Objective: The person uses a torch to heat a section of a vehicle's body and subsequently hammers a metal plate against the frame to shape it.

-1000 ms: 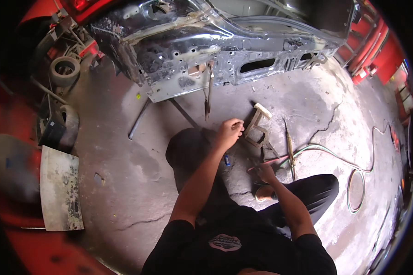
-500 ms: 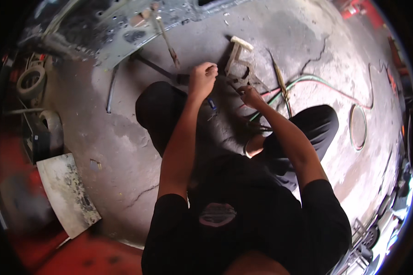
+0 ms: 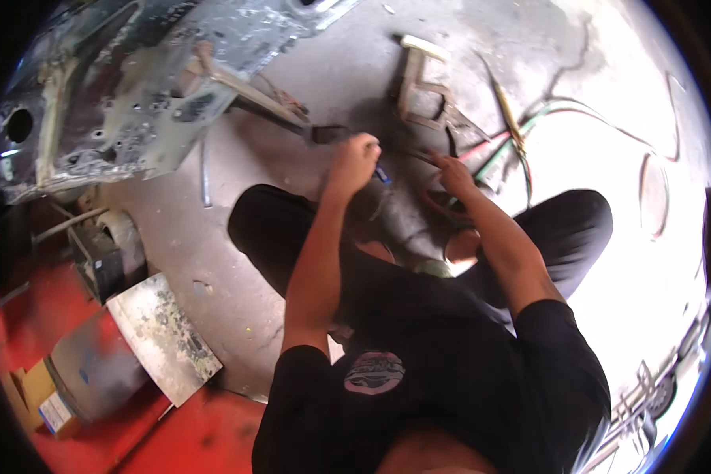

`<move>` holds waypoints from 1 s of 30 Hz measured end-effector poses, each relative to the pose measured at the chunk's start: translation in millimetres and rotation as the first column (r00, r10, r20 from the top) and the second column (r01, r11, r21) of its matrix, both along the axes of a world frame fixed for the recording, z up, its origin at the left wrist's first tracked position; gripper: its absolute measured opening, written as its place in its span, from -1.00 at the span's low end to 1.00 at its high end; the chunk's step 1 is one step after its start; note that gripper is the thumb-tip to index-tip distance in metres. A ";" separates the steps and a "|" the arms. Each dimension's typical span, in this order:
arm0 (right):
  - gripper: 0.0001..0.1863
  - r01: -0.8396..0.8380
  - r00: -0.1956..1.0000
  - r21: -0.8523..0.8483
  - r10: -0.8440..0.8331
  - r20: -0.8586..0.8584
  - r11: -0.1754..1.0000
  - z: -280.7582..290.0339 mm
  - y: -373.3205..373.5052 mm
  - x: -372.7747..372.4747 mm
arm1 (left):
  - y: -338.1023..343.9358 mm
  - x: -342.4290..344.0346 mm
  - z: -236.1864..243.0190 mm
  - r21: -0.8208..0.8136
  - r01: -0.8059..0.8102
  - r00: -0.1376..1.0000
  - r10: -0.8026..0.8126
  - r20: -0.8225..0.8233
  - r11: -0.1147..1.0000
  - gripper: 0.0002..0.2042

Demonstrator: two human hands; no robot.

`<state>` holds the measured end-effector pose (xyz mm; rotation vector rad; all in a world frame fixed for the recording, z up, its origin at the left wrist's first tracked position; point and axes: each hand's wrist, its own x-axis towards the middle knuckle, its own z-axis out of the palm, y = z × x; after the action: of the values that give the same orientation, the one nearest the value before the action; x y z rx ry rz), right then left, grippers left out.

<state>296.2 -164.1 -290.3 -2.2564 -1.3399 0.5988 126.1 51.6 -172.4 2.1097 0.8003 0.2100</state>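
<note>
My left hand (image 3: pixel 355 164) is closed just above the floor between my knees; what its fingers hold, if anything, is hidden. Close beyond it lies the dark block-like head (image 3: pixel 329 134) of what looks like a long-handled hammer, whose handle (image 3: pixel 257 98) runs up and left over a metal panel. My right hand (image 3: pixel 455 175) grips a thin dark rod-like tool (image 3: pixel 420 155) pointing left toward my other hand. Under the left fist sits a small blue object (image 3: pixel 382 174). Farther off, a rusty angular metal bracket (image 3: pixel 426 105) rests on the concrete.
A brass-coloured torch (image 3: pixel 507 110) with red and green hoses (image 3: pixel 561 107) lies at the right. The large worn metal vehicle panel (image 3: pixel 110 103) fills the far left. Nearer on the left are a black box (image 3: pixel 96 265), a stained sheet (image 3: pixel 166 340) and a cardboard box (image 3: pixel 43 387).
The view has swung, showing more of the left side. My left hand has drawn nearer to me, away from the bracket, and its fingers look more curled. The right hand still grips the tool.
</note>
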 end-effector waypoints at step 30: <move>-0.56 0.228 0.960 -0.290 -0.164 0.227 0.929 -53.5 44.2 192.5 | -11.4 -9.2 16.7 -0.054 0.024 0.977 -0.035 -0.210 0.998 -0.72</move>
<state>488.7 -119.9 -343.8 -2.7342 -1.1490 0.5600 116.9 40.2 -155.7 2.1172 0.8874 -0.0511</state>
